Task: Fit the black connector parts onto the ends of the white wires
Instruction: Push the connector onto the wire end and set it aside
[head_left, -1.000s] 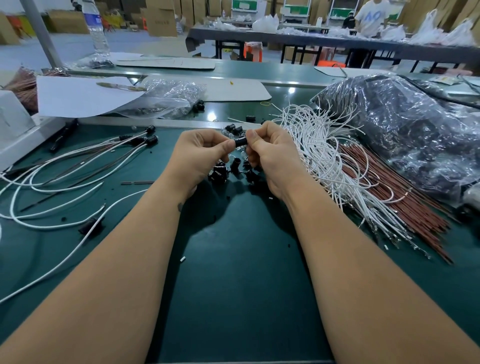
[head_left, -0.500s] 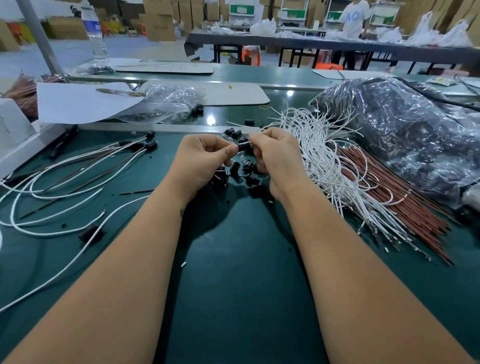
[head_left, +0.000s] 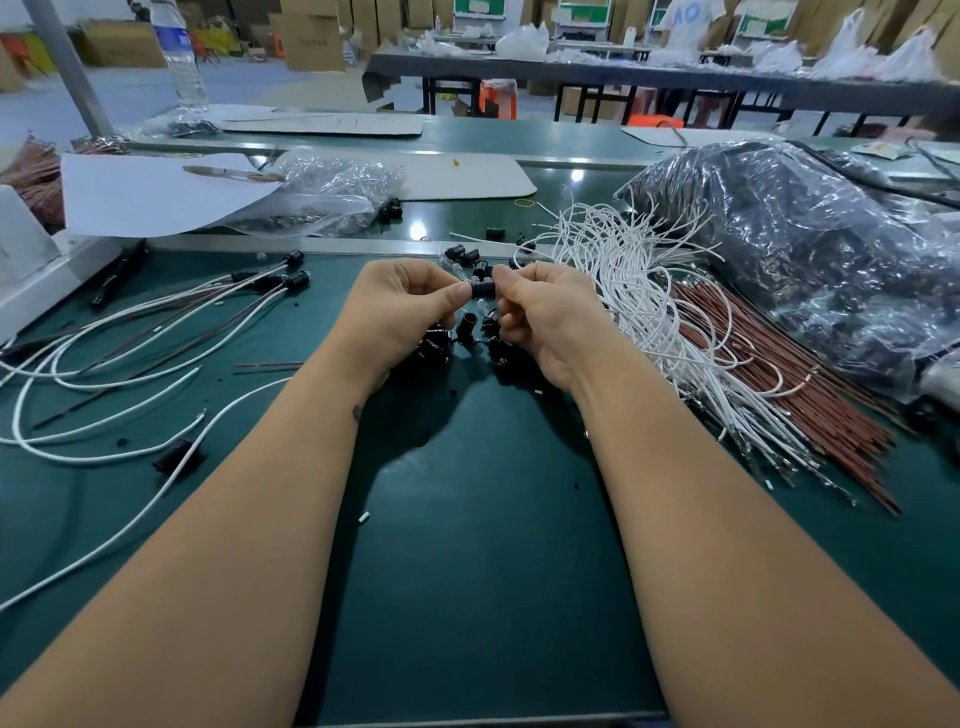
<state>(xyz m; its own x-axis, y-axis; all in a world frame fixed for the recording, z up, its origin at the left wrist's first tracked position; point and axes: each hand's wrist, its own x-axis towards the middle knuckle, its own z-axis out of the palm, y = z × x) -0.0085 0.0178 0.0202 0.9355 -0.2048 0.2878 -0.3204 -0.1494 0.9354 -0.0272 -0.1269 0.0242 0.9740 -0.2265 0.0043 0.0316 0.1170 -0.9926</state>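
Observation:
Both my hands meet over the green table. My left hand (head_left: 402, 306) and my right hand (head_left: 540, 317) pinch one small black connector (head_left: 482, 289) between their fingertips, one at each end. Under the hands lies a loose heap of black connectors (head_left: 465, 327). To the right spreads a bundle of white wires (head_left: 639, 312) with metal-tipped ends toward me. At the left lie white wires with black connectors fitted (head_left: 297, 279) on their far ends.
Red-brown wires (head_left: 769, 395) lie beside the white bundle. A large plastic bag of dark parts (head_left: 789, 244) fills the right side; a smaller clear bag (head_left: 332, 197) and white sheets (head_left: 150, 192) sit at the back left. A person stands at a far table.
My hands have stayed together on the connector and shifted only slightly; the camera has tilted a little.

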